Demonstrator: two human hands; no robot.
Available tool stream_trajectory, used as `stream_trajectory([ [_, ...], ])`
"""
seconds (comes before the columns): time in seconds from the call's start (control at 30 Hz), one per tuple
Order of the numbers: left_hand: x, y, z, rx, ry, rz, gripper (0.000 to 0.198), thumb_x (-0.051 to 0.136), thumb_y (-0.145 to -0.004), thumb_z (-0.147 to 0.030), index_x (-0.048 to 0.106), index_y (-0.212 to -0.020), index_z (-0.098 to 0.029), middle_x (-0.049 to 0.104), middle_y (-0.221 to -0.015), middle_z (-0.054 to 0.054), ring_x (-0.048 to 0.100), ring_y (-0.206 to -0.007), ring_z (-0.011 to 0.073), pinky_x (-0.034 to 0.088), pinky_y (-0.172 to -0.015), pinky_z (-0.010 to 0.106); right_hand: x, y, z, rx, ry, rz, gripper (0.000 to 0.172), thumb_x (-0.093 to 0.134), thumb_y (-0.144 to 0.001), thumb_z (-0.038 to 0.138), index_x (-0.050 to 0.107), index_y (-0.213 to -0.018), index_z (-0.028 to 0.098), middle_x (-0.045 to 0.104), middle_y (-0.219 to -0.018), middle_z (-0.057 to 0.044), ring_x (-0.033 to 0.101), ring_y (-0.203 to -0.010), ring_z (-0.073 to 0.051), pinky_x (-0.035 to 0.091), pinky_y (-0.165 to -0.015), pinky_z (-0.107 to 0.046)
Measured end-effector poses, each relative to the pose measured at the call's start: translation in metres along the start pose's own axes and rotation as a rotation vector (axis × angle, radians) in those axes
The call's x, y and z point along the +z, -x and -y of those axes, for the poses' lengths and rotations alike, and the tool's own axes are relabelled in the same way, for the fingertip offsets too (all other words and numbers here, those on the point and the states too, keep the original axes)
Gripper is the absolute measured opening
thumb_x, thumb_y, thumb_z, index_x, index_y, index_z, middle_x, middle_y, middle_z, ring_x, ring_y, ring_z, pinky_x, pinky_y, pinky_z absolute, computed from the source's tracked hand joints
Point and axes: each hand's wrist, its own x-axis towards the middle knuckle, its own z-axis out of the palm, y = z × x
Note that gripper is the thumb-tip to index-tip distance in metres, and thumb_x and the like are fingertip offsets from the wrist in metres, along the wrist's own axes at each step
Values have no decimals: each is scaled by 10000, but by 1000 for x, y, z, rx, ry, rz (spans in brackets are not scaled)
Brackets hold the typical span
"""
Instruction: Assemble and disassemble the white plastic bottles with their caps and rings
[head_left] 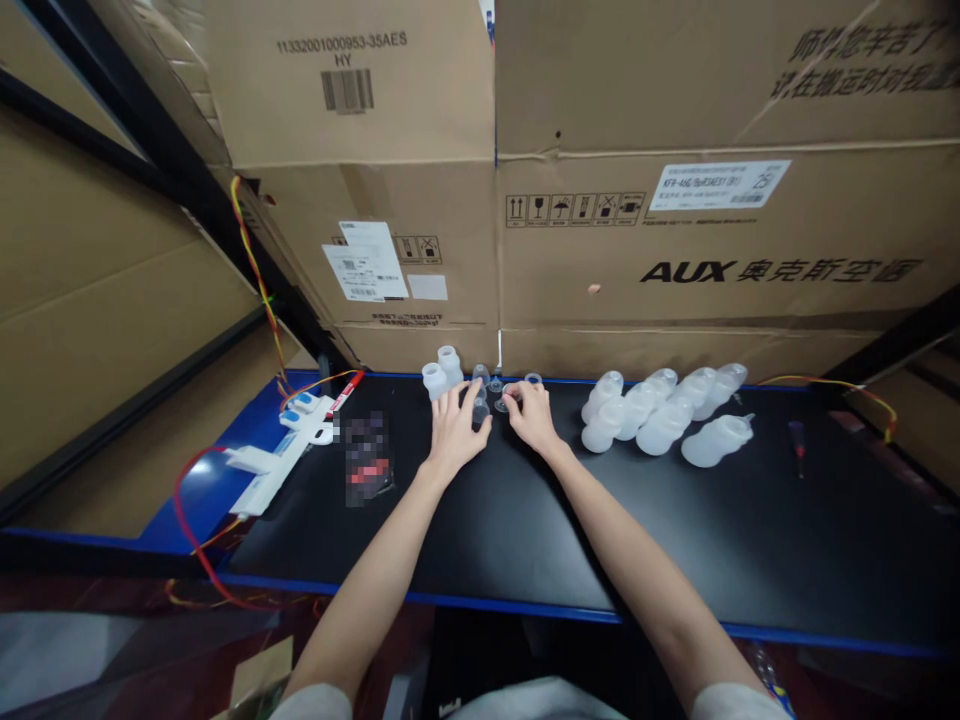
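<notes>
My left hand (454, 428) reaches to the back of the black table, its fingers spread around a small clear plastic cap (481, 410). Whether it grips the cap I cannot tell for certain. Beside it, my right hand (534, 415) has thumb and forefinger pinched at a small clear round plastic part (502, 404). Two frosted white bottles (448, 362) stand upright just behind my left hand, with their necks open. More small clear parts (495, 384) lie between and behind my hands, against the cardboard.
Several frosted bottles (664, 425) lie clustered to the right, near a small screwdriver (798, 448). On the left are a white power strip (274, 470), a red marker (346, 392) and a blurred dark item (367, 460). Large cardboard boxes (570, 280) wall off the table's back.
</notes>
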Motion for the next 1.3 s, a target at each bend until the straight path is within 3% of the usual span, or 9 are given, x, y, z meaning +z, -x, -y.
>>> stream_trajectory([
  [0.13, -5, 4, -17, 235, 259, 72, 542, 724, -997, -338, 610, -1525, -291, 656, -1512, 115, 597, -1419, 326, 458, -1216, 539, -25, 25, 8, 51, -375, 128, 309, 565, -1031, 525, 639, -977, 231, 720, -936, -42, 623, -882, -227, 505, -855, -364],
  [0.23, 2, 11, -31, 262, 480, 88, 386, 724, -1022, -376, 699, -1393, -273, 763, -1326, 105, 709, -1258, 290, 543, -1137, 521, -45, 46, 7, 196, -766, 220, 361, 711, -939, 582, 653, -911, 227, 671, -864, -14, 586, -800, -196, 478, -789, -331],
  [0.33, 12, 18, -41, 228, 631, 95, 349, 800, -973, -405, 741, -1284, -259, 790, -1201, 91, 749, -1115, 258, 606, -1029, 455, -55, 61, 3, 324, -904, 217, 370, 787, -876, 571, 670, -876, 220, 633, -812, -4, 546, -752, -178, 450, -736, -314],
  [0.57, 19, 20, -35, -24, 570, 136, 223, 846, -907, -405, 742, -1035, -254, 731, -973, 6, 709, -855, 167, 588, -767, 295, -39, 69, 2, 401, -882, 101, 473, 783, -861, 678, 653, -941, 230, 720, -986, -38, 648, -861, -192, 533, -774, -317],
  [0.8, 20, 21, -30, 29, 372, 137, 181, 757, -918, -279, 598, -843, -234, 718, -971, 16, 698, -900, 178, 524, -719, 286, -35, 67, -3, 438, -929, -34, 592, 796, -814, 782, 598, -992, 254, 806, -1108, -86, 760, -997, -245, 616, -868, -394],
  [0.93, 24, 21, -32, 2, 520, 113, 333, 783, -910, -343, 509, -766, -220, 775, -1162, 55, 737, -999, 194, 547, -744, 286, -41, 64, -2, 492, -1006, -91, 674, 828, -785, 779, 541, -1118, 269, 815, -912, -31, 765, -711, -197, 605, -666, -310],
  [1.07, 33, 20, -30, -145, 721, 122, 455, 886, -826, -484, 530, -748, -212, 798, -977, 42, 722, -782, 162, 539, -661, 269, -45, 62, 1, 468, -962, -115, 665, 758, -821, 831, 596, -1082, 241, 756, -761, 0, 590, -458, -118, 409, -415, -210],
  [1.17, 33, 19, -28, -204, 743, 127, 397, 866, -839, -528, 632, -825, -208, 796, -981, 49, 714, -751, 161, 545, -640, 270, -45, 61, 1, 458, -961, -79, 677, 671, -863, 866, 680, -957, 196, 724, -758, -34, 554, -485, -108, 430, -422, -227],
  [1.3, 20, 17, -28, -65, 483, 105, 315, 774, -946, -507, 653, -869, -226, 802, -1035, 33, 706, -798, 172, 550, -738, 308, -42, 62, -5, 428, -891, 0, 582, 775, -864, 713, 734, -1133, 198, 744, -890, -49, 604, -610, -141, 533, -554, -289],
])
